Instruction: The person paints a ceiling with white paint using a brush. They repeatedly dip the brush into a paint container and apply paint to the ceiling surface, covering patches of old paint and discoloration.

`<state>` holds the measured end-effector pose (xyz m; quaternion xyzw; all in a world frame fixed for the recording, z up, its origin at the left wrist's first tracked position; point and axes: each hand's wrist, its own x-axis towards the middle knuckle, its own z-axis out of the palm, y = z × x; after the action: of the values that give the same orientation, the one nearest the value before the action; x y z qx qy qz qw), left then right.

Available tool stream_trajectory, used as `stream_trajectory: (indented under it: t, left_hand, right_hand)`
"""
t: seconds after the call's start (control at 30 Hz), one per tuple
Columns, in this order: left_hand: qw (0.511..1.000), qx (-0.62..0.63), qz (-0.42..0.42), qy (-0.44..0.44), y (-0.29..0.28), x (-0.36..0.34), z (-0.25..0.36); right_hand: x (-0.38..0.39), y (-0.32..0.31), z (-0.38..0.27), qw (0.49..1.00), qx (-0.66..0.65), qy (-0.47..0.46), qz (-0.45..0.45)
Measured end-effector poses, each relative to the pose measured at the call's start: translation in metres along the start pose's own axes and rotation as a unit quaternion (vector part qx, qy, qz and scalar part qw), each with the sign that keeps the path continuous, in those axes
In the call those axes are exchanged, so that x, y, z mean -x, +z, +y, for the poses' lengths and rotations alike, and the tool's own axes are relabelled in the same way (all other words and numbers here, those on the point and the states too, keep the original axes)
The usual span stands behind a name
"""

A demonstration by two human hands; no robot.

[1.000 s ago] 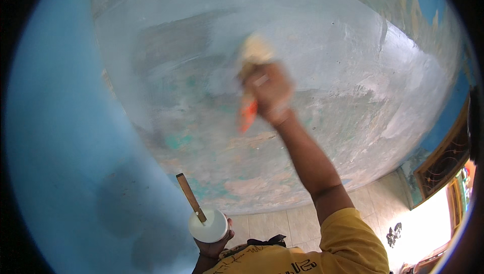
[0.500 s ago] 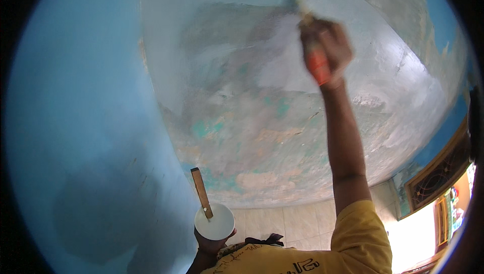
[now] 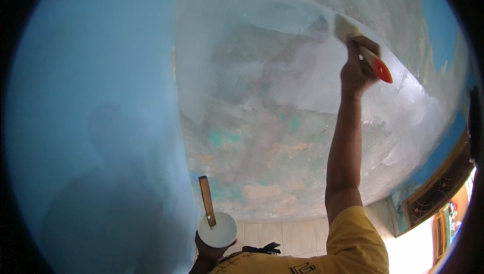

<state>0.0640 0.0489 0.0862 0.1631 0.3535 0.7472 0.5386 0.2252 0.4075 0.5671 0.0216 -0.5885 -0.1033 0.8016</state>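
Observation:
My right hand (image 3: 360, 70) is raised high and closed around a flat paintbrush (image 3: 382, 69) with an orange-red handle end. Its bristles, slightly blurred, press on the patchy wall (image 3: 282, 82), at the upper edge of a whitish wet-looking coat. Low near my body, my left hand (image 3: 209, 250) grips a round white container (image 3: 218, 237) from beneath and the side. White liquid shows in it, and a flat wooden stick (image 3: 207, 201) stands tilted inside, leaning up to the left. The left fingers are partly hidden behind the container.
A smooth blue wall (image 3: 101, 62) meets the patchy wall at a corner on the left and carries my shadow. Pale floor tiles (image 3: 267, 234) lie below. At the right are a dark wooden frame (image 3: 436, 188) with a curled grille and a bright opening.
The brush in my right hand has swept rightward along the wall, and its handle now slants down to the right. My left hand still holds the container. The view has shifted slightly.

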Motion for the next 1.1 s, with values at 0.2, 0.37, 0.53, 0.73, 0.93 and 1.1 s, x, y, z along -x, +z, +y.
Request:
stream_trajectory:
  t: [0.2, 0.37, 0.53, 0.73, 0.93, 1.1]
  left_hand:
    - [0.979, 0.169, -0.029, -0.106, 0.012, -0.018, -0.020]
    - [0.990, 0.128, 0.009, -0.053, 0.014, -0.003, -0.006]
    - [0.999, 0.049, 0.005, 0.020, 0.005, -0.001, -0.006]
    - [0.942, 0.312, -0.057, -0.109, -0.008, -0.011, -0.020]
    - [0.970, 0.229, -0.036, -0.077, 0.034, -0.011, -0.006]
    - [0.982, 0.180, -0.011, -0.049, 0.011, -0.014, -0.024]
  right_hand:
    - [0.022, 0.036, 0.003, 0.899, 0.297, -0.245, -0.207]
    - [0.060, 0.070, -0.068, 0.917, 0.066, -0.229, -0.320]
    - [0.001, 0.087, -0.035, 0.938, 0.242, -0.210, -0.131]
    - [0.085, 0.088, -0.054, 0.857, 0.059, -0.337, -0.386]
    - [0.010, 0.089, -0.009, 0.900, 0.194, -0.335, -0.202]
    - [0.112, 0.102, -0.026, 0.837, 0.058, -0.390, -0.380]
